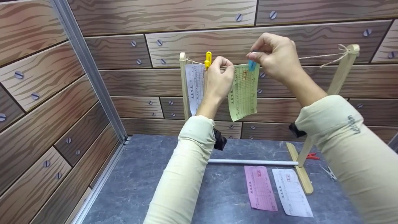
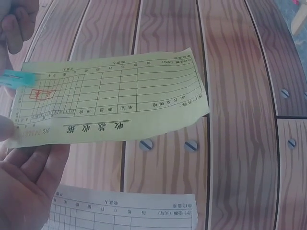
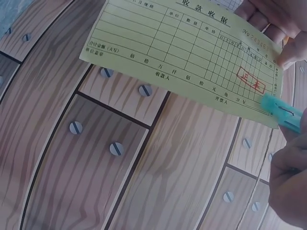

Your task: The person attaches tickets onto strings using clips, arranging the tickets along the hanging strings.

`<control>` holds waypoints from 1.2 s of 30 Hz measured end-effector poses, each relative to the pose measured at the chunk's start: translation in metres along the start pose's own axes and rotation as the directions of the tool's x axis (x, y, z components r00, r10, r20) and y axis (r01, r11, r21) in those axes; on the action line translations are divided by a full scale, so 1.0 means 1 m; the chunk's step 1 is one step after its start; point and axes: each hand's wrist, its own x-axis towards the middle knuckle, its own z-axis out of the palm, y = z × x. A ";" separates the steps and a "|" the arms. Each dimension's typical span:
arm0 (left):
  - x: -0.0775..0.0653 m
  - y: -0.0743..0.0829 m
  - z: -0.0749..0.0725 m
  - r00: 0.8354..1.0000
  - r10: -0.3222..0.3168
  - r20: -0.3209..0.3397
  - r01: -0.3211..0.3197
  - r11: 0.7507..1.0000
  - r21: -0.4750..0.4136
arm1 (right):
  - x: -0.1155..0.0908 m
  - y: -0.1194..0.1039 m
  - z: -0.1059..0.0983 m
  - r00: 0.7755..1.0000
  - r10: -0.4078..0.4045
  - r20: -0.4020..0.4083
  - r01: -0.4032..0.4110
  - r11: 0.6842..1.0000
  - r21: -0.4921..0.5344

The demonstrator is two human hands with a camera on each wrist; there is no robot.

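A yellow-green receipt slip (image 1: 243,95) hangs at the string (image 1: 321,56) of a wooden stand. My left hand (image 1: 218,78) pinches its upper left corner between thumb and fingers. At the upper right corner a blue clothespin (image 1: 252,65) sits over the paper edge, its other end pinched by my right hand (image 1: 276,57). The right wrist view shows the clothespin's tip (image 3: 278,106) overlapping the slip near its red stamp. Left of my left hand, a white receipt (image 1: 194,88) hangs by a yellow clothespin (image 1: 208,59), partly hidden behind that hand.
On the dark tabletop (image 1: 149,174) lie a pink receipt (image 1: 261,188) and another white receipt (image 1: 292,193). A red clothespin (image 1: 312,156) and a pale clothespin (image 1: 329,172) lie right of the stand's post (image 1: 342,74). A white rod (image 1: 253,162) joins the stand low down.
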 end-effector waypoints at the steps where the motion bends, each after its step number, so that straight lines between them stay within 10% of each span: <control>1: 0.000 0.000 0.000 1.000 -0.003 -0.001 0.003 1.000 0.001 | 0.000 0.000 0.000 1.000 0.006 0.005 -0.006 1.000 -0.003; 17: -0.001 -0.004 0.000 1.000 0.023 0.019 -0.024 0.997 0.067 | -0.001 -0.001 -0.012 0.921 0.221 0.320 -0.249 0.967 0.049; 28: -0.001 -0.006 -0.001 0.999 0.029 0.033 -0.031 0.996 0.082 | -0.021 0.012 -0.036 0.986 0.143 0.081 -0.158 0.962 0.223; 36: -0.002 -0.012 -0.005 0.995 0.060 0.077 -0.066 0.995 0.078 | -0.049 0.035 -0.070 0.996 0.085 0.002 -0.075 0.867 0.493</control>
